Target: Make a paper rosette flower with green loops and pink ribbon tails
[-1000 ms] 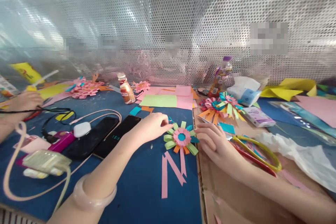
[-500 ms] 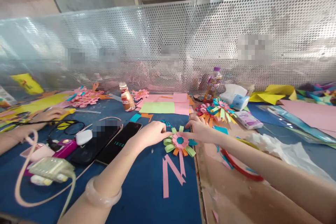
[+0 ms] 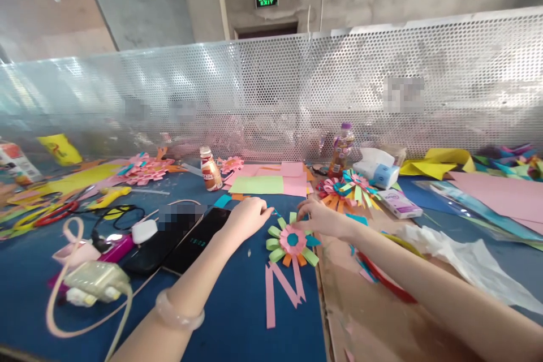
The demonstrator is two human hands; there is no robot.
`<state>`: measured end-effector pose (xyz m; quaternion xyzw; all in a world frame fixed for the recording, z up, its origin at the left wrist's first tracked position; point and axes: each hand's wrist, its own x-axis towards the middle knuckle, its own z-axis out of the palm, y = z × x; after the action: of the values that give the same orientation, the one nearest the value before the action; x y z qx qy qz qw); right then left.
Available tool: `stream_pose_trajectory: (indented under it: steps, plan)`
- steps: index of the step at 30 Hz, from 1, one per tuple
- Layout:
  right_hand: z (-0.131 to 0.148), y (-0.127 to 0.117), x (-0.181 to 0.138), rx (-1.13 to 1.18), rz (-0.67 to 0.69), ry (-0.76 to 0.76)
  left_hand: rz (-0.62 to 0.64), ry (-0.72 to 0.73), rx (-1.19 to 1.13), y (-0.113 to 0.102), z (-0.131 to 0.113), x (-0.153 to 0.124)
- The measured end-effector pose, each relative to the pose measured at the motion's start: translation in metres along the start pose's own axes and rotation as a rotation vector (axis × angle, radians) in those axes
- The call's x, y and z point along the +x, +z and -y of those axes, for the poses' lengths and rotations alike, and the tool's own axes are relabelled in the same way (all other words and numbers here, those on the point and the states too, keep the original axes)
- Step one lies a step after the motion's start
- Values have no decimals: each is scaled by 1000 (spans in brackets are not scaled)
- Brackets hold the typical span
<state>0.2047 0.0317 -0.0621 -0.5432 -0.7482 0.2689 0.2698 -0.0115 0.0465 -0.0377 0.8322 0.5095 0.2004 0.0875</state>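
A paper flower [image 3: 292, 240] with green, orange and teal loops and a pink centre lies on the blue mat [image 3: 237, 305]. Three pink paper strips [image 3: 282, 288] lie just below it. My left hand [image 3: 248, 216] rests left of the flower, fingers drawn together near a small teal scrap; what they pinch is too small to name. My right hand [image 3: 320, 218] reaches across from the right, fingertips closed on the flower's far edge. A pale bangle [image 3: 178, 314] circles my left wrist.
Two dark phones [image 3: 186, 232], a charger with cable [image 3: 95, 283] and a small bottle [image 3: 211, 168] sit to the left. Sheets of paper [image 3: 271, 181], finished flowers [image 3: 348, 188], a tissue pack [image 3: 379, 172], red scissors [image 3: 382, 281] and a perforated metal screen [image 3: 382, 96] lie beyond and to the right.
My right hand moved from the flower's right side to its far edge. The view tilted upward. Another person's hand at the far left has left the view.
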Motion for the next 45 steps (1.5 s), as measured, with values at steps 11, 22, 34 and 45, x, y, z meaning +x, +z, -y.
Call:
stream_pose_trajectory:
  steps: [11,22,34,45]
  plan:
    - [8,-17,1,417,-91,33,96,-99,-546,11,-13,0]
    - [35,-39,-11,635,-221,-20,-114,-58,-1129,3,-43,-4]
    - [32,-34,-10,278,-468,-264,-370,-334,-1272,0,-38,4]
    - [18,-17,-28,-505,-571,-827,132,-342,-1845,-9,-50,-4]
